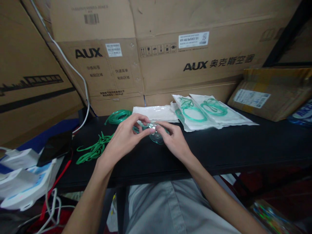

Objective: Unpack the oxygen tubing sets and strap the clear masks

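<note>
Two hands (pixel 128 135) (pixel 174 139) — holding one clear plastic piece (pixel 157 138).

Clear, green-tinted plastic mask (pixel 156 138), rounded, partly hidden; held up by the fingers (pixel 148 131); above the black bench (pixel 243 146).

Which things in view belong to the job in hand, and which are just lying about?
Likely part of the job:
clear plastic piece, held by left hand and right hand
green straps
coiled green tubing
packets with tubing inside

Probably just lying about:
dark phone
white power strip
AUX carton
taped box
</note>
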A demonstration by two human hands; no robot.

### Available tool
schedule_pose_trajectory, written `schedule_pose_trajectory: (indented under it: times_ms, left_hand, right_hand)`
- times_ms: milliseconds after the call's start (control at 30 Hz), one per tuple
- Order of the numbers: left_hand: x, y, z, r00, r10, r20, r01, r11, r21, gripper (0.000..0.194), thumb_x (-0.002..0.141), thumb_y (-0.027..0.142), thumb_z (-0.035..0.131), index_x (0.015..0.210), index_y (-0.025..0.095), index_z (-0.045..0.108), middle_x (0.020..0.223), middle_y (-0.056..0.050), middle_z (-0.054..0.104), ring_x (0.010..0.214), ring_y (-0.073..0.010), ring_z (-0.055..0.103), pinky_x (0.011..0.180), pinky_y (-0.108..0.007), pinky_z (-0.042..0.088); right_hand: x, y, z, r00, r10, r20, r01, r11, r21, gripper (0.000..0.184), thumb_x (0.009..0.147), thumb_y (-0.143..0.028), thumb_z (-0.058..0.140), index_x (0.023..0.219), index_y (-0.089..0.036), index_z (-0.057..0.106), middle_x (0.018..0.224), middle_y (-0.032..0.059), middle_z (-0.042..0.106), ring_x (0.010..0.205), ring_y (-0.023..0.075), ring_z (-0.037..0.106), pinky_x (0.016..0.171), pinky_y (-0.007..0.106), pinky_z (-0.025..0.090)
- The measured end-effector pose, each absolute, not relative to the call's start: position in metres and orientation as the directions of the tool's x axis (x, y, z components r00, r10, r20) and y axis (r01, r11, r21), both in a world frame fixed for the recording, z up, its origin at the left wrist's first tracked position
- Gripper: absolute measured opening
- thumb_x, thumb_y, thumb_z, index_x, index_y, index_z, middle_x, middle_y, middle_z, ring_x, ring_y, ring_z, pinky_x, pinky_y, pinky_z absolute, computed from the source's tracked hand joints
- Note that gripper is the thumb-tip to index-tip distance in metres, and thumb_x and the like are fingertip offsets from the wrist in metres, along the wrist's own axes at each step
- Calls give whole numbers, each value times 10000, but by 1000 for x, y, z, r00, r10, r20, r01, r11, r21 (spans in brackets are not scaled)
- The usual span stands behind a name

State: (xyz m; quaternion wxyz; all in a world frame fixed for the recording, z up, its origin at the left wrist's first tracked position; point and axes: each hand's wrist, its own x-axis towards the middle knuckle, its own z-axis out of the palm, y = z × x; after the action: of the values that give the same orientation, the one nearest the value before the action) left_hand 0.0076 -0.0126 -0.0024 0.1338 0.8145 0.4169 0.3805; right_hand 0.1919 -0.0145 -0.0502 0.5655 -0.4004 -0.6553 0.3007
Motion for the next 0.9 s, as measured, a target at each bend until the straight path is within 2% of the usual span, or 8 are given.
schedule_pose_trajectory:
  times_ms: [67,133,233,433,700,900]
  left_hand:
    - [5,-12,-1,425,733,532,564,-673,478,329,898,472,658,1124,236,687,1182,-45,674,972,-180,651,755,-251,512]
    - [3,-12,1,504,682,531,540,-728,422,302,916,445,645,1139,253,708,1245,-46,671,1131,-207,621,925,-295,497]
    - [0,-13,2,552,648,524,528,-759,381,326,889,439,684,1153,250,718,1223,-41,704,1186,-221,607,1059,-332,430]
    - [-6,-15,6,522,727,446,583,-686,435,372,875,496,678,1141,238,716,1191,-38,722,1110,-225,648,1009,-310,458]
    - [-21,-8,4,467,791,395,640,-610,467,404,861,555,662,1098,236,736,1120,-38,749,1050,-240,678,966,-324,492]
    - [-24,-10,3,503,757,418,613,-653,444,400,865,520,673,1138,233,728,1163,-54,739,1073,-239,670,989,-341,488]
  right_hand:
    - [192,-15,-51,-60,861,504,186,506,-842,265,935,-299,564,1074,-219,775,1099,35,771,1052,230,699,952,328,511]
    - [192,-15,-51,-72,860,506,197,509,-838,259,941,-310,565,1061,-224,778,1087,34,774,1052,232,699,964,334,504]
    - [192,-16,-50,-90,860,502,203,509,-836,255,947,-335,569,1021,-217,783,1057,36,779,1044,239,702,975,345,497]
    - [191,-17,-49,-102,848,520,178,530,-829,283,948,-429,590,1024,-221,767,1065,34,772,1053,225,696,976,324,489]
    - [189,-20,-49,-217,848,483,164,519,-839,309,887,-392,674,1147,-229,710,1145,26,739,1036,207,684,887,283,524]
    - [188,-16,-56,-158,867,473,169,496,-852,314,888,-395,656,1149,-225,694,1067,27,745,887,187,696,788,274,536]
